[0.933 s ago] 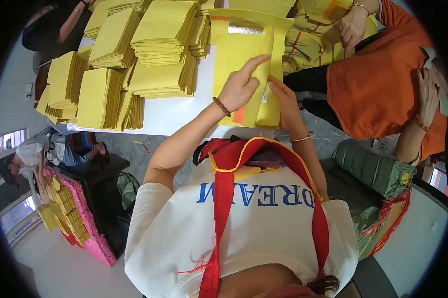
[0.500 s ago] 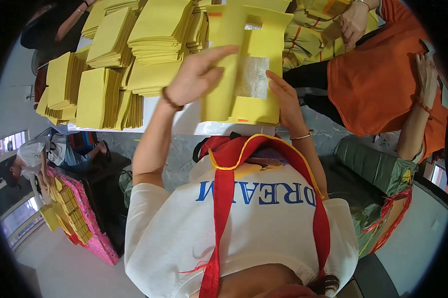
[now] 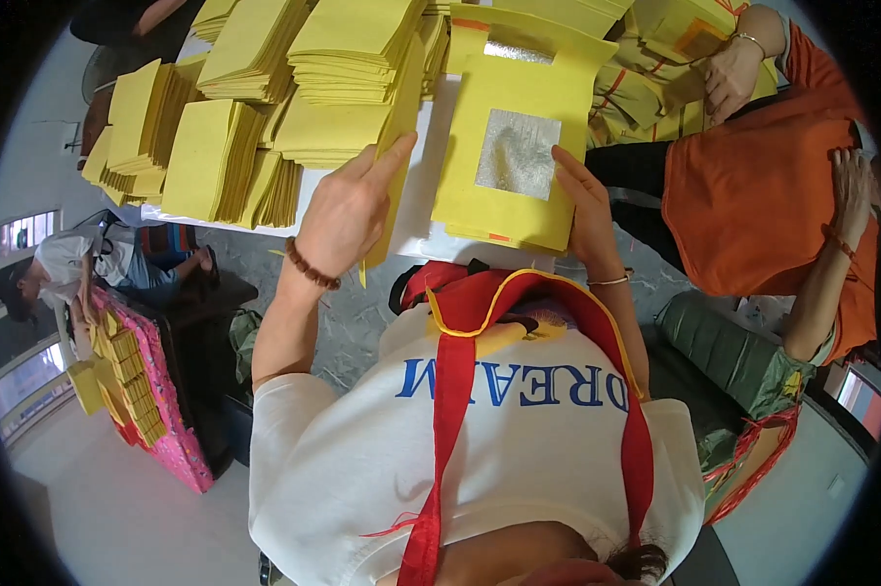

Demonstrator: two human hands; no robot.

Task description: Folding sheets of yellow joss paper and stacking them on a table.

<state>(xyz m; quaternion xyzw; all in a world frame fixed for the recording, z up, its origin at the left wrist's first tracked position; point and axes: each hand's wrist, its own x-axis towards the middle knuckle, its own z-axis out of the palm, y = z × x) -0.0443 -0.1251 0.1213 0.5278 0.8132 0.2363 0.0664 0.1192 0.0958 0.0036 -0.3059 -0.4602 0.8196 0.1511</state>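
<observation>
A yellow paper sheet (image 3: 397, 190) stands almost edge-on in my left hand (image 3: 348, 210), its fingers closed along the sheet's left side. To the right lies a pile of yellow paper sheets (image 3: 460, 186), the top one bearing a silver foil square (image 3: 519, 153). My right hand (image 3: 587, 200) pinches the pile's right edge, fingertips beside the foil. Part of another foil patch (image 3: 519, 51) shows under the curled far end of the pile.
Stacks of folded yellow paper (image 3: 348, 54) crowd the white table (image 3: 416, 234) at the left. Tied yellow bundles (image 3: 646, 103) lie at the far right, beside a person in an orange apron (image 3: 743, 181). Green wrapped packages (image 3: 729, 347) stand lower right. Another person (image 3: 74, 259) sits far left.
My left hand has drawn the yellow sheet off to the left, uncovering the whole foil square below. My right hand stays at the pile's right edge.
</observation>
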